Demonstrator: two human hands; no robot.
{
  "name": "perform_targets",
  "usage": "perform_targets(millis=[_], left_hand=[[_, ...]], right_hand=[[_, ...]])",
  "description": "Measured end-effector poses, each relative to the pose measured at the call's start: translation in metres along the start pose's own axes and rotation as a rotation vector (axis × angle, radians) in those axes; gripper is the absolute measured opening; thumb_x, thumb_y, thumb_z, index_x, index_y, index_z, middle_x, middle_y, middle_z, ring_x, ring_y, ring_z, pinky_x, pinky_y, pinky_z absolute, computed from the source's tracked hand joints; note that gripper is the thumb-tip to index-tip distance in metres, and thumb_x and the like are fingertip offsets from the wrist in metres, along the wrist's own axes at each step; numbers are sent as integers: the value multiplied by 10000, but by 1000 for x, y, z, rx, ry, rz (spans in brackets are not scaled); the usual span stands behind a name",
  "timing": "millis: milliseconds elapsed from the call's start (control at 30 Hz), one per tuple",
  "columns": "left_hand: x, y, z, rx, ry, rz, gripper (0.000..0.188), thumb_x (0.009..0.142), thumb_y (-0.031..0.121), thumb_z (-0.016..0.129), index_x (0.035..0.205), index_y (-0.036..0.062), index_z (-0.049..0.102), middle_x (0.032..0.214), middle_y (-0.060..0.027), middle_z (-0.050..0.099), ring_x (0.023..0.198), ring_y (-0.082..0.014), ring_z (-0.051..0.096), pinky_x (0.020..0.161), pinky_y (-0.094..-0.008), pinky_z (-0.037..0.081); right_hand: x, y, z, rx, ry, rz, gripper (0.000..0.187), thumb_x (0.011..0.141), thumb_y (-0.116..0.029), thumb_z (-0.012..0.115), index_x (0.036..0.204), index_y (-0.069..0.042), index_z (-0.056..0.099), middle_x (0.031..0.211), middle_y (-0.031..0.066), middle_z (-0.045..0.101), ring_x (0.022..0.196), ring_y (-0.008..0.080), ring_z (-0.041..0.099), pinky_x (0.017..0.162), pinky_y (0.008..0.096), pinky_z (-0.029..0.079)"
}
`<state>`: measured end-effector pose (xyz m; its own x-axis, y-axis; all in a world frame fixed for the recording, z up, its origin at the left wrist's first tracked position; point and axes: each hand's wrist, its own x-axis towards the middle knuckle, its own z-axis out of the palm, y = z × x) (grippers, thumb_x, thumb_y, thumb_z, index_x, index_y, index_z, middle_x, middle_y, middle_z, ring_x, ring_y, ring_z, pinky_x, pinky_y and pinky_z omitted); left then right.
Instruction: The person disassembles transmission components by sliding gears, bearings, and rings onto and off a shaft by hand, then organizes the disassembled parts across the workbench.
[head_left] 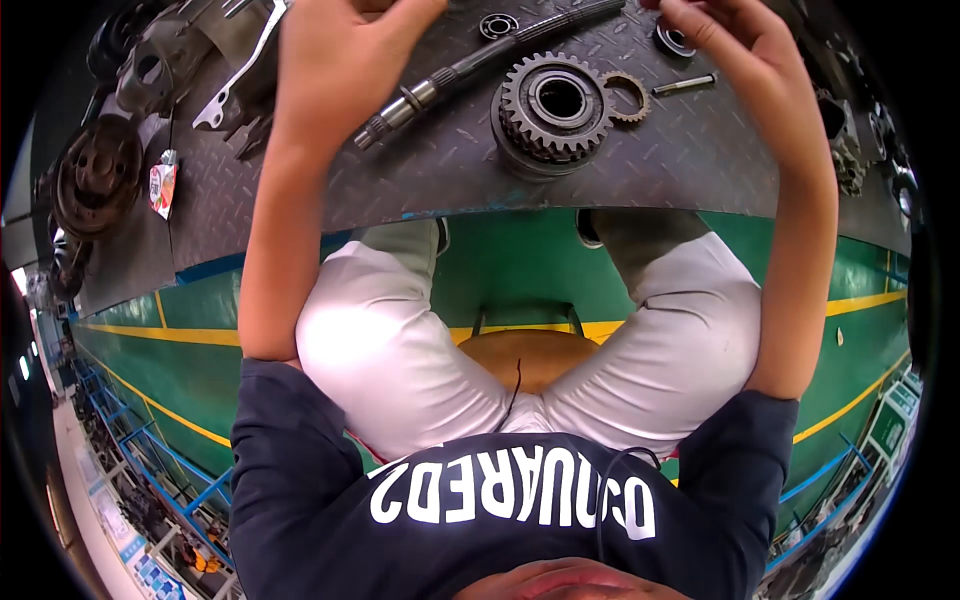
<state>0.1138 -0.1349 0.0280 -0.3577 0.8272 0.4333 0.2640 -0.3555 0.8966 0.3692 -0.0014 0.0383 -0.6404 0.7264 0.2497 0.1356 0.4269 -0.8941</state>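
**Gears stacked, shaft bare, small parts loose**

We see the dark tread-plate table [420, 185] with the stacked gears [520, 105] standing upright near the middle of its near edge. A broad toothed wheel tops the stack, with a smooth collar around an open bore. Just beside it, toward the table's right, lies a thin toothed ring [645, 100]; we cannot tell whether the two touch.

The splined shaft [475, 68] lies slantwise, one end toward the near edge and the other running away from it. The stretch we see carries no gear. Beyond the shaft rests one ball bearing [488, 30]; a second bearing [668, 45] lies near the right hand [725, 35], with a slim metal pin [685, 85] between it and the near edge.

As we judge it, the work is partway: the gears form one unit, while shaft, ring, pin and both bearings remain separate. Whether parts are coming off or going on, we cannot say.

The right hand has bent fingers above the second bearing, and the left hand [375, 10] is beyond the shaft's near end (both run out of view at the top). We cannot tell whether either pinches anything.
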Motion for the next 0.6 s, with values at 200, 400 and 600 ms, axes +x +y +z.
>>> perform_targets(millis=[200, 400, 600], left_hand=[[-2, -43, -21, 714, -85, 122, 320, 965, 187, 714, 1200, -30, 699, 1184, -251, 713, 1109, -406, 674, 984, -487, 529], [-1, -76, -32, 933, -206, 181, 305, 1039, 173, 581, 1248, -30, 673, 1248, -286, 687, 1184, -480, 629, 1052, -555, 474], [-6, -94, -40, 1011, -123, 189, 335, 1082, 201, 508, 1249, -26, 689, 1225, -297, 702, 1172, -465, 653, 1027, -561, 492]], right_hand=[[-5, -30, 26, -65, -438, -167, 496, 935, -218, 826, 1366, -25, 674, 1264, 97, 717, 1133, 187, 659, 970, 341, 536], [0, -30, 45, -285, -611, -498, 844, 695, -138, 902, 1493, -96, 631, 1394, 100, 655, 1295, 300, 609, 1145, 418, 466], [-3, -34, 52, -420, -632, -357, 936, 631, -50, 898, 1519, -98, 605, 1412, 133, 661, 1336, 337, 601, 1189, 419, 435]])
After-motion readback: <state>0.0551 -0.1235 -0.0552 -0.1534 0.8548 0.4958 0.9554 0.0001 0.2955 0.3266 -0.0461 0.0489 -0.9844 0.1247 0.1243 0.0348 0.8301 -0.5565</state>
